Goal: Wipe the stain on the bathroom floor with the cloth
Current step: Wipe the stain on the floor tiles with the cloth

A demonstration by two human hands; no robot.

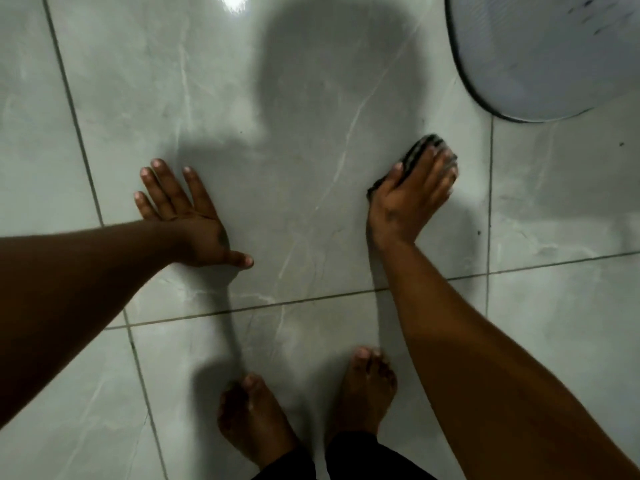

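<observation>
My right hand (pixel 412 199) presses a dark striped cloth (pixel 420 148) flat against the grey marbled floor tile (pixel 304 174), just below the white fixture. Only the cloth's top edge and a left corner show past my fingers. My left hand (pixel 187 216) lies flat on the same tile to the left, fingers spread, holding nothing. No clear stain shows beside the cloth; a few small dark specks dot the tile to the right (pixel 479 233).
A white rounded fixture base (pixel 540 57) with a dark rim fills the top right corner. My two bare feet (pixel 304 407) stand at the bottom centre. Dark grout lines (pixel 242 309) cross the floor. A light glare (pixel 235 1) reflects at the top.
</observation>
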